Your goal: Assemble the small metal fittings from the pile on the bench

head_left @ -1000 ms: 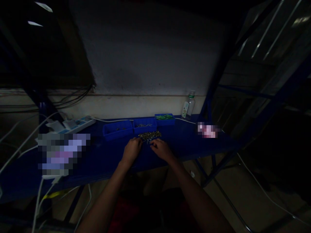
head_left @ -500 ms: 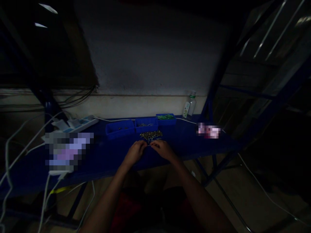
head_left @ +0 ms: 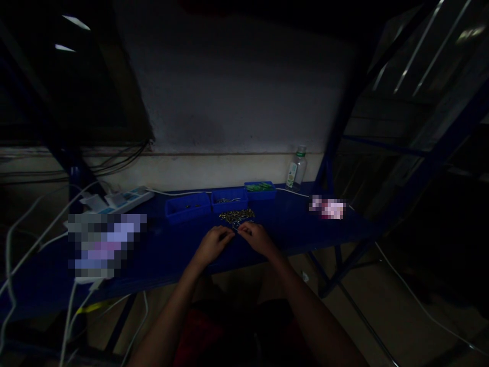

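Over the blue table (head_left: 164, 260), my left hand (head_left: 214, 243) has its fingertips pinched together; what they hold, if anything, is too small to tell. Just to its right, my right hand (head_left: 256, 237) is closed on a thin shiny metal piece (head_left: 235, 229). Beyond both hands lies a pile of small brass-coloured parts (head_left: 237, 215), with a few silvery pieces at its near edge. Behind the pile are a blue bin with a few small parts (head_left: 188, 208), a blue bin with silvery pieces (head_left: 229, 206) and a blue bin with green items (head_left: 260, 194).
A clear bottle (head_left: 297, 169) stands by the wall at the back right. A power strip (head_left: 128, 200) with white cables is at the left, near a blurred-out object (head_left: 109, 247). Another blurred-out object (head_left: 327, 207) lies at the right.
The fingertips of my left hand have shifted slightly down and right, towards my right hand. The thin metal piece is now tilted. The whole view has moved a little.
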`<state>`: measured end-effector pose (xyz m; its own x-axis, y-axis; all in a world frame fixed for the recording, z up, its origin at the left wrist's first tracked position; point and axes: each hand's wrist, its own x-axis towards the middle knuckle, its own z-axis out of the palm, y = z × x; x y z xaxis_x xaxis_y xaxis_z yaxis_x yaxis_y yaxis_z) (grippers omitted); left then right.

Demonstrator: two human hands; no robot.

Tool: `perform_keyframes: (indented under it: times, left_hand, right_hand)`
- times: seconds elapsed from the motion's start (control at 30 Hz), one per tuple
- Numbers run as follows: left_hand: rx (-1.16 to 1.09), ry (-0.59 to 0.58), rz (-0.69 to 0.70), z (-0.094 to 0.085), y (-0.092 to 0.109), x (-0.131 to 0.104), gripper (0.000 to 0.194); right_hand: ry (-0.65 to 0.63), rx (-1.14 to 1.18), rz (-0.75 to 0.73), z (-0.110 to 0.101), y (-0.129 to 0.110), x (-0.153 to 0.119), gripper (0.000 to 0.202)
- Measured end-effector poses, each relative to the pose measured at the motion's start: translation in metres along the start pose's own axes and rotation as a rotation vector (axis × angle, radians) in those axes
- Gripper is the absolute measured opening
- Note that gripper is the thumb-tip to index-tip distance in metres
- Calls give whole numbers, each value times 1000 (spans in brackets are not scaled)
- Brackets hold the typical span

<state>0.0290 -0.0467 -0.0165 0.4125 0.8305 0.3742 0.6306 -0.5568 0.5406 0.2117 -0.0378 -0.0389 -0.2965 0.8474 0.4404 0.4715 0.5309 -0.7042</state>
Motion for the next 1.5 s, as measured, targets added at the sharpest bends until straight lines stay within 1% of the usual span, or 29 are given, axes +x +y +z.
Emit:
perform_keyframes:
  times: [0.1, 0.27, 0.37, 0.47, 0.57, 0.7, 0.83, 0.9, 1.07, 1.27, 1.4, 1.5]
  left_hand:
    - [55, -31, 42, 1, 0, -1, 28]
    - [68, -51, 59, 0, 0, -1, 29]
    - [54, -38, 43, 0, 1, -1, 31]
    - [30, -30, 6, 0, 1, 0, 30]
    - [20, -18, -34, 1, 1, 0, 28]
    - [14, -2, -72, 0, 1, 0, 26]
    - [2, -2, -78, -1, 0, -1, 20]
    - [12, -2, -68, -1, -1, -1, 19]
    - [4, 6, -56, 0, -1, 0, 17]
    - [-102, 64, -54, 0, 2, -3, 22]
    - [-134, 63, -36, 1, 3, -3, 23]
    - [-137, 64, -15, 0, 4, -3, 21]
  right_hand:
    - [1, -15, -13, 1, 0, -1, 12]
    - [-21, -62, -33, 2, -2, 0, 10]
    - [-44, -87, -73, 1, -3, 0, 11]
    - [-60, -101, -131, -2, -4, 0, 16]
    - [-89, -107, -156, -3, -5, -1, 21]
    - [-115, -98, -149, -3, -5, -1, 23]
    - [-37, -88, -106, -2, -5, -1, 25]
    - [-25, -92, -90, -2, -5, -1, 22]
    - [-54, -91, -75, -1, -7, -2, 15]
    - [-59, -123, -109, -3, -8, -2, 17]
    - [-62, -162, -125, -2, -7, -2, 19]
    - [-93, -212, -122, 0, -6, -2, 19]
